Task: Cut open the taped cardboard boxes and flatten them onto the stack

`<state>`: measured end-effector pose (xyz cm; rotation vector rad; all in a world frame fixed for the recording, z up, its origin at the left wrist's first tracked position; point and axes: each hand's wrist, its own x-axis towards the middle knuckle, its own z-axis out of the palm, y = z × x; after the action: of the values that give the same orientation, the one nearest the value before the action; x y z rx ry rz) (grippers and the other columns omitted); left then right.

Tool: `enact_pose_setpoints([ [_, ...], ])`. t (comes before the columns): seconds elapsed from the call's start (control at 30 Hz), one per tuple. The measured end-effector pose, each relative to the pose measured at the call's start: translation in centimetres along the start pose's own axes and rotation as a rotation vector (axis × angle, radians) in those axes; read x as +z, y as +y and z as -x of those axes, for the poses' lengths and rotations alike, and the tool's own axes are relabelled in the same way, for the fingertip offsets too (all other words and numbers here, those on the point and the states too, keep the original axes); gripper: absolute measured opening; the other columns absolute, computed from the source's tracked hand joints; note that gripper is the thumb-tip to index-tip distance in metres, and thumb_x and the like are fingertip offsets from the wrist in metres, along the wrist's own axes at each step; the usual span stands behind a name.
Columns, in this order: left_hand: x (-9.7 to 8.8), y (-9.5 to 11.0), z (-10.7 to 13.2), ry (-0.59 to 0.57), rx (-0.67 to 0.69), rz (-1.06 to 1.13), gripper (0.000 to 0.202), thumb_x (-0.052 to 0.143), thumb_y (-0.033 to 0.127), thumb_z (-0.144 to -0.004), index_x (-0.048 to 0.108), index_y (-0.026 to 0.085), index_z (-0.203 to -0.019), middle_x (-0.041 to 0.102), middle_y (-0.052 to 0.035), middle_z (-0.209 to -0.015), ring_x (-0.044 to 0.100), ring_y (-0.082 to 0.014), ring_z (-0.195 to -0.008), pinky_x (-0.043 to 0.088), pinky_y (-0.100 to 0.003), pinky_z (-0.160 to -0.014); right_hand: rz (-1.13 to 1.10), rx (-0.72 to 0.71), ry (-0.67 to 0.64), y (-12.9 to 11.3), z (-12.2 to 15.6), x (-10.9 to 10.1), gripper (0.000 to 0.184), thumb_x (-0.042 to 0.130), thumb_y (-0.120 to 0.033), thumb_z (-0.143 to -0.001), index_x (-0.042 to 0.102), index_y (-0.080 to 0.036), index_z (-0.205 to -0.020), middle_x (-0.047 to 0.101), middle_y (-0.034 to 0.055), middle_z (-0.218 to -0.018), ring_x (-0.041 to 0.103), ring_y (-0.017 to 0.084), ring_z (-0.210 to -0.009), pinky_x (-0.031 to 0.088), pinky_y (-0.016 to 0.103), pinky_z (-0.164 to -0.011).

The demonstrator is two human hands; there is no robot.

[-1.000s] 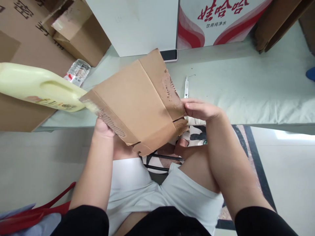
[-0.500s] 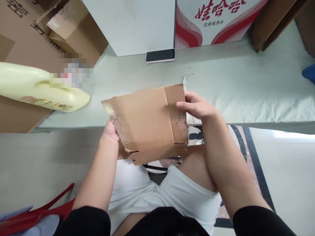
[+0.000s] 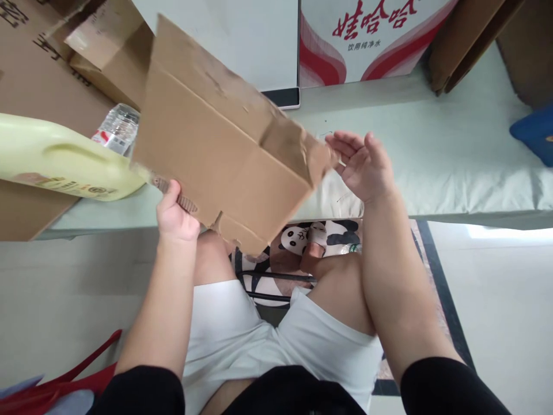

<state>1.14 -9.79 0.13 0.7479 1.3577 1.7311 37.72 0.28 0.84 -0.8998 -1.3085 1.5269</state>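
Cardboard (image 3: 207,138) tilts at upper centre of the frame, its lower-left edge clamped in our left hand (image 3: 177,216); our right hand (image 3: 365,167), thumb and fingers apart, hangs by the right corner. Held one-sidedly, it could swing and knock the bottle (image 3: 60,158) at left.

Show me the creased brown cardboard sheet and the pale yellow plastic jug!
Creased brown cardboard sheet (image 3: 209,153): head view, on its large panel.
Pale yellow plastic jug (image 3: 71,162): head view, on its side wall.
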Motion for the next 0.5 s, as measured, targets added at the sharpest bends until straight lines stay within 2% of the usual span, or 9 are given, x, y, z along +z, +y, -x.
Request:
enact_pose_setpoints([
  [0.1,1.2,-0.7,-1.3,-0.001,-0.028,0.023,0.029,0.056,0.046,-0.095,0.06,0.018,-0.094,0.077,-0.0094,-0.115,0.058,-0.022,-0.138,0.044,-0.041,-0.123,-0.037,0.006,-0.175,0.0,0.2,0.8,0.07,0.069,-0.082,-0.074,0.068,-0.029,-0.12,0.068,0.0073,-0.137,0.064,0.028,-0.129,0.057,0.045,-0.105],
  [0.17,2.7,-1.3,-1.5,-0.033,-0.047,0.032,0.029,0.058,0.048,-0.093,0.06,0.019,-0.096,0.076,-0.0096,-0.12,0.057,-0.0226,-0.139,0.046,-0.041,-0.121,-0.01,0.058,-0.269,0.2,0.4,2.1,0.065,0.078,-0.074,-0.072,0.069,-0.026,-0.115,0.073,0.0083,-0.123,0.07,0.026,-0.113,0.06,0.042,-0.096],
  [0.2,3.5,-1.6,-1.4,-0.049,-0.054,0.033,0.03,0.06,0.049,-0.091,0.061,0.02,-0.098,0.074,-0.0096,-0.124,0.057,-0.0235,-0.14,0.048,-0.042,-0.119,0.015,0.077,-0.263,0.3,0.4,2.7,0.062,0.079,-0.072,-0.072,0.069,-0.024,-0.111,0.074,0.0083,-0.114,0.071,0.025,-0.103,0.061,0.04,-0.088],
  [0.3,4.8,-2.2,-0.7,-0.059,-0.069,-0.026,0.039,0.057,0.058,-0.087,0.061,0.024,-0.105,0.071,-0.0097,-0.13,0.061,-0.0267,-0.135,0.053,-0.045,-0.113,0.089,0.068,-0.081,0.6,0.8,3.4,0.057,0.078,-0.073,-0.07,0.065,-0.023,-0.094,0.069,0.0047,-0.088,0.064,0.018,-0.075,0.056,0.031,-0.061],
  [0.4,4.4,-2.7,0.4,0.003,-0.05,-0.102,0.044,0.054,0.059,-0.085,0.058,0.027,-0.114,0.07,-0.0102,-0.125,0.065,-0.0281,-0.127,0.05,-0.049,-0.114,0.176,-0.042,0.182,0.1,1.6,2.6,0.053,0.073,-0.073,-0.073,0.058,-0.025,-0.089,0.061,0.0014,-0.079,0.055,0.014,-0.062,0.048,0.029,-0.051],
  [0.43,4.0,-3.0,0.7,0.024,0.003,-0.15,0.041,0.061,0.052,-0.084,0.059,0.026,-0.115,0.07,-0.0094,-0.125,0.063,-0.0266,-0.129,0.044,-0.046,-0.119,0.212,-0.098,0.286,-0.3,2.0,2.2,0.051,0.07,-0.073,-0.076,0.057,-0.026,-0.091,0.06,0.0012,-0.079,0.054,0.014,-0.06,0.047,0.029,-0.05],
  [0.5,3.3,-3.6,1.2,-0.057,0.219,-0.529,0.039,0.063,0.045,-0.087,0.063,0.023,-0.118,0.069,-0.0117,-0.13,0.06,-0.0281,-0.132,0.04,-0.046,-0.121,0.274,-0.239,0.528,-1.8,2.9,1.3,0.045,0.065,-0.07,-0.08,0.058,-0.029,-0.098,0.06,0.0021,-0.083,0.055,0.015,-0.061,0.045,0.03,-0.049],
])
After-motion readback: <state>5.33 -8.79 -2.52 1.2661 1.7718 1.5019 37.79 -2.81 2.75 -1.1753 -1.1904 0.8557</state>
